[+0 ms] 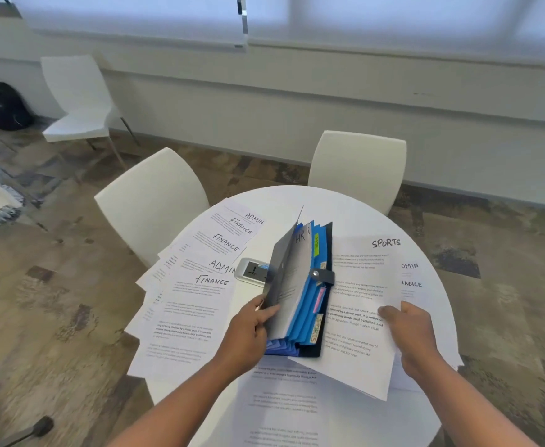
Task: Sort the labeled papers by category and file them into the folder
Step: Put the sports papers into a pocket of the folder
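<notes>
A black expanding folder [324, 250] with blue dividers and coloured tabs stands open in the middle of the round white table [355, 208]. My left hand [255, 324] grips its front flap and a sheet marked HR [292, 279], holding them back. My right hand [408, 327] holds a sheet headed SPORTS [361, 304] just right of the folder, its left edge behind the dividers. Papers marked ADMIN and FINANCE [197, 285] fan out on the left of the table.
A small grey device [251, 269] lies left of the folder. More sheets lie at the table's near edge [284, 408] and under the SPORTS sheet at the right [411, 275]. Two white chairs [155, 201] [358, 159] stand at the far side, a third further back left.
</notes>
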The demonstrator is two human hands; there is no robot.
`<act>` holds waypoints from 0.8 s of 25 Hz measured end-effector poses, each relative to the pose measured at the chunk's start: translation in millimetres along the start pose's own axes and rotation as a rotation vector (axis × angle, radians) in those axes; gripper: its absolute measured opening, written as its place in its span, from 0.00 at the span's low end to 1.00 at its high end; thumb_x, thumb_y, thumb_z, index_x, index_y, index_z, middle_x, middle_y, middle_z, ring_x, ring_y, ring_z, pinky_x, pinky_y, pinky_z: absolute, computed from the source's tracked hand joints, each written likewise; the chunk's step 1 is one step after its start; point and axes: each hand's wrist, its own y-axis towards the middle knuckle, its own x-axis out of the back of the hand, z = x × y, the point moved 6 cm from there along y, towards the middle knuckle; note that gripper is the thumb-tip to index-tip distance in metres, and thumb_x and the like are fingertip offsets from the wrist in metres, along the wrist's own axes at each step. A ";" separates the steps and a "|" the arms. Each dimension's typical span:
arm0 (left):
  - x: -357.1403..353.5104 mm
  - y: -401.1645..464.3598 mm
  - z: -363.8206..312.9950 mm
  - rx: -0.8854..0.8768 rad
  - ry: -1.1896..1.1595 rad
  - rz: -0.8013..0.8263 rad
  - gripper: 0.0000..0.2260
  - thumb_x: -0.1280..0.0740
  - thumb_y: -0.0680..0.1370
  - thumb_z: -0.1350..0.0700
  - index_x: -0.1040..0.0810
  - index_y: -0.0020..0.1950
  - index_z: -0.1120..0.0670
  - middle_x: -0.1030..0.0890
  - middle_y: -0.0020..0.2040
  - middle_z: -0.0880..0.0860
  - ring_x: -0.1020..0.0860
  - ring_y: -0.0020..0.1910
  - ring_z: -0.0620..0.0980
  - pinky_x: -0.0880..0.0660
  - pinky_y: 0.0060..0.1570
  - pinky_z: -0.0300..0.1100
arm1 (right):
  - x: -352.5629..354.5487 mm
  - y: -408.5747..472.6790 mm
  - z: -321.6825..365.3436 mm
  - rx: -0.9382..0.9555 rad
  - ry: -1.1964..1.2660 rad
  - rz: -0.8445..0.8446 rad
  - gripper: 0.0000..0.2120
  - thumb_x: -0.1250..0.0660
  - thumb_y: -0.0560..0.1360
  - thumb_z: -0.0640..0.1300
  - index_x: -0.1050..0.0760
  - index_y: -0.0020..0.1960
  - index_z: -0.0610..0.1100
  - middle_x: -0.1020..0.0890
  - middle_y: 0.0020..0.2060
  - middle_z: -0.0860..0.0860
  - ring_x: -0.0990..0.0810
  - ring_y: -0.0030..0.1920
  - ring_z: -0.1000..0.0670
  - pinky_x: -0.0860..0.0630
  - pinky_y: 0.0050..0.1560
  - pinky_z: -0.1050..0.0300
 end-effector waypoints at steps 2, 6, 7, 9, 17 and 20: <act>-1.9 -2.5 3.3 0.032 -0.004 0.095 0.26 0.44 0.80 0.69 0.29 0.77 0.52 0.42 0.74 0.41 0.42 0.75 0.39 0.46 0.69 0.24 | -4.7 -6.1 -3.7 -0.009 -0.021 0.013 0.08 0.34 0.78 0.32 0.18 0.46 0.40 0.14 0.44 0.45 0.17 0.41 0.43 0.23 0.38 0.54; 2.9 -1.1 9.6 0.136 -0.027 0.139 0.28 0.44 0.80 0.65 0.35 0.80 0.49 0.34 0.79 0.48 0.31 0.73 0.45 0.32 0.70 0.37 | -16.7 -9.9 -7.5 -0.020 -0.050 0.087 0.08 0.34 0.78 0.32 0.17 0.48 0.40 0.12 0.44 0.45 0.15 0.43 0.41 0.22 0.38 0.54; 3.2 -0.7 11.0 0.157 -0.022 0.129 0.27 0.44 0.81 0.64 0.35 0.80 0.49 0.31 0.77 0.48 0.29 0.71 0.45 0.30 0.68 0.36 | -18.6 -8.8 -7.2 -0.024 -0.062 0.099 0.08 0.34 0.78 0.33 0.17 0.49 0.40 0.12 0.44 0.44 0.15 0.42 0.41 0.23 0.37 0.54; 3.8 -1.9 10.7 0.188 -0.016 0.083 0.24 0.41 0.82 0.59 0.33 0.79 0.50 0.26 0.73 0.47 0.25 0.64 0.43 0.30 0.59 0.30 | -22.0 -7.4 -6.0 -0.028 -0.081 0.129 0.07 0.34 0.78 0.33 0.17 0.48 0.39 0.12 0.43 0.44 0.15 0.41 0.42 0.24 0.36 0.55; 4.1 -11.8 -13.4 0.350 0.143 -0.109 0.43 0.28 0.67 0.27 0.30 0.77 0.47 0.27 0.74 0.44 0.26 0.70 0.46 0.28 0.65 0.43 | -22.4 7.3 -5.8 -0.046 -0.053 0.213 0.07 0.33 0.78 0.34 0.17 0.51 0.41 0.12 0.44 0.45 0.14 0.45 0.39 0.20 0.44 0.50; 4.8 -13.1 -18.7 0.394 0.201 -0.124 0.41 0.29 0.69 0.29 0.32 0.77 0.47 0.28 0.74 0.44 0.26 0.70 0.47 0.28 0.64 0.45 | -26.0 9.1 -12.5 -0.077 -0.041 0.235 0.06 0.32 0.78 0.34 0.17 0.52 0.40 0.12 0.45 0.44 0.14 0.47 0.39 0.19 0.48 0.48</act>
